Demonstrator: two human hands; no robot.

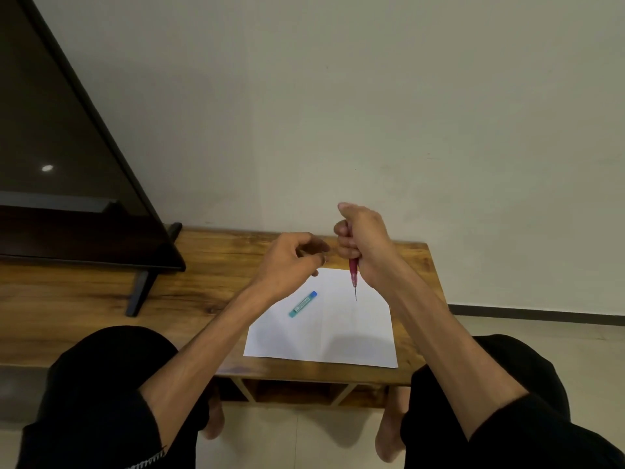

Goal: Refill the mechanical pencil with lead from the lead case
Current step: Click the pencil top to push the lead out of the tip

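Sitting at a low wooden table [216, 282] with a dark TV screen [67, 147] standing toward its left end, the person is working over a white sheet of paper [324, 333] that is lying near the table's front edge, toward the right end. The right hand [362, 242] is fisting around the red mechanical pencil [353, 274], tip pointing down with a thin bit of lead or sleeve poking out above the paper, thumb sitting up top where the clicker would be. The left hand [291, 258] is hovering just beside it with fingers loosely curled, and honestly I can't tell if it's pinching a lead stick or the cap, too small to see. The lead case [303, 303], teal with a blue cap, is lying diagonally on the paper's left half, apart from both hands. My guess is they're clicking to feed or test the lead. To do that well: be keeping the pencil upright, clicking gently, and not letting the lead stick out far or it's snapping. The case is carrying a label, but the writing is too tiny to read.
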